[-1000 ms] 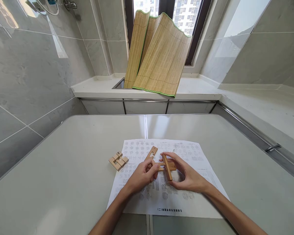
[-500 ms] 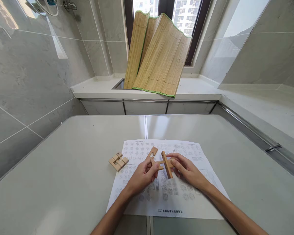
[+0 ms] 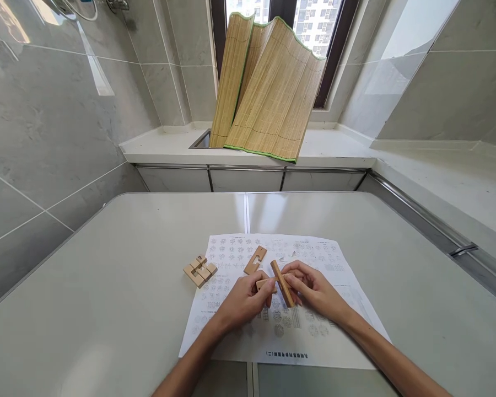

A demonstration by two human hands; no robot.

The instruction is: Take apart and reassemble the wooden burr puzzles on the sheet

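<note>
Over a printed sheet [image 3: 326, 346], my left hand [image 3: 246, 298] is closed on a light wooden puzzle piece [image 3: 266, 284], mostly covered by the fingers. My right hand [image 3: 312, 284] pinches a wooden puzzle bar [image 3: 281, 282], held at a slant. Between the hands the two pieces meet; whether they are locked together I cannot tell. Just beyond my left hand, a flat wooden piece with a cut-out notch [image 3: 252, 264] lies on the sheet. Several wooden blocks fitted together [image 3: 199, 271], one marked with a figure, rest at the sheet's left edge.
The sheet lies on a pale, glossy table [image 3: 119, 286] with a seam down its middle. Beyond the table's far edge, a folded bamboo mat [image 3: 275, 94] leans against the window from a white ledge [image 3: 157, 146]. Tiled walls [image 3: 66, 110] rise on both sides.
My left hand has shifted slightly right and nearer to me, uncovering more of the notched piece. The bar has tilted a little more, and the pieces sit closer together. The view has shifted slightly.
</note>
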